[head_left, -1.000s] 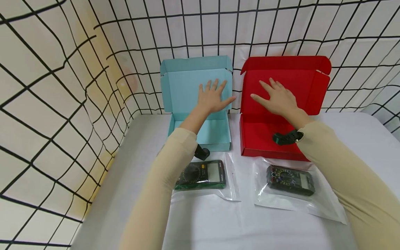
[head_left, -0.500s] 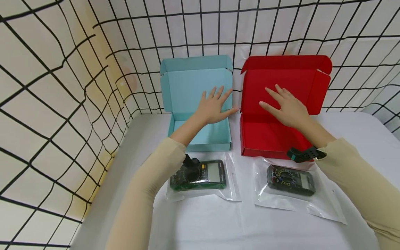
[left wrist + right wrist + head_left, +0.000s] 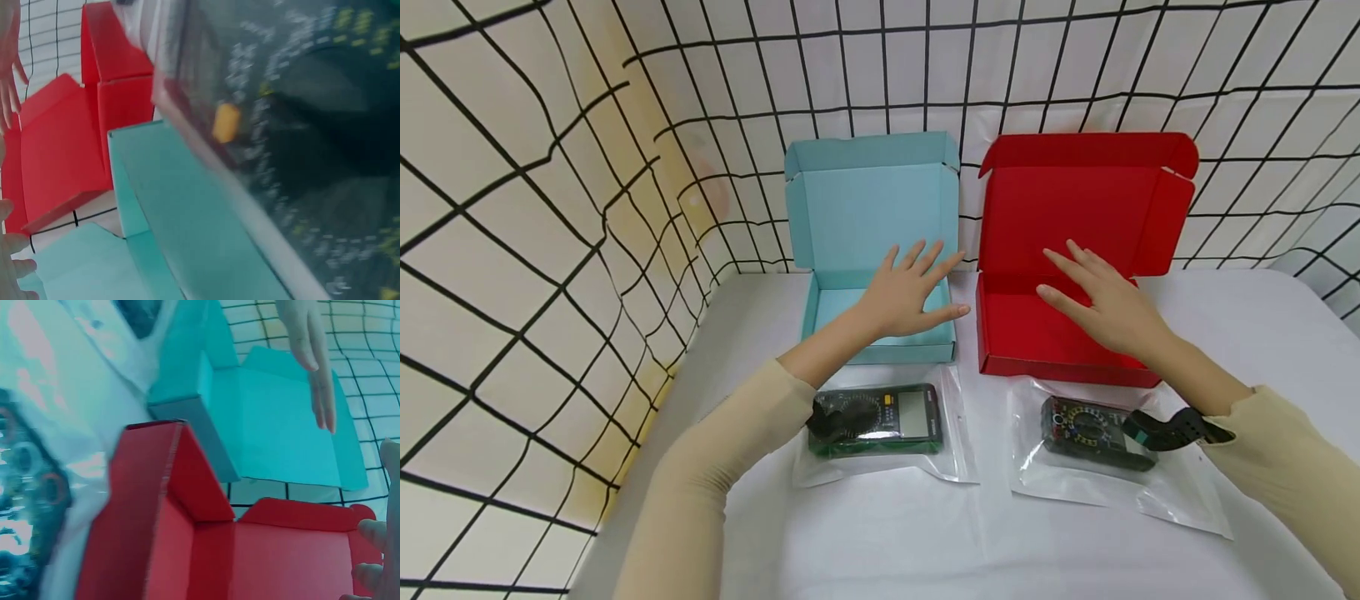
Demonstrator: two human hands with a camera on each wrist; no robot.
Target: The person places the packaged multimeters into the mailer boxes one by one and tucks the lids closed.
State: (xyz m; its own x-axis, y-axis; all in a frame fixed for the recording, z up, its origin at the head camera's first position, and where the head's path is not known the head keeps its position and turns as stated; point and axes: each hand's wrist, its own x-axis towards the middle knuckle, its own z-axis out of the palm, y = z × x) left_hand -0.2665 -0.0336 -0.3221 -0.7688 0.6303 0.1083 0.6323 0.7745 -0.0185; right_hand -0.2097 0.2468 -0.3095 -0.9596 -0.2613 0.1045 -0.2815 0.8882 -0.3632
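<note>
Fingers spread and holding nothing, my left hand (image 3: 904, 298) hovers over the light blue box (image 3: 917, 352), whose lid stands up. My right hand (image 3: 1108, 304), also with straight, spread fingers, is above the opened red box (image 3: 1060, 367). In front of the blue box lies a multimeter (image 3: 913, 414) in a clear plastic bag; it fills much of the left wrist view, very close and blurred. A second bagged multimeter (image 3: 1078, 425) lies before the red box, partly covered by the black wrist camera (image 3: 1172, 431). Both boxes show bare bottoms where visible.
Black wire grid panels (image 3: 880, 71) stand behind and to the left, with white cloth behind them. A white cloth (image 3: 895, 533) covers the table. Another black wrist camera (image 3: 831, 419) hangs beneath my left forearm.
Both hands have drawn back toward the body from the raised lids, and the forearms have spread outward. The boxes and bagged multimeters have stayed in place.
</note>
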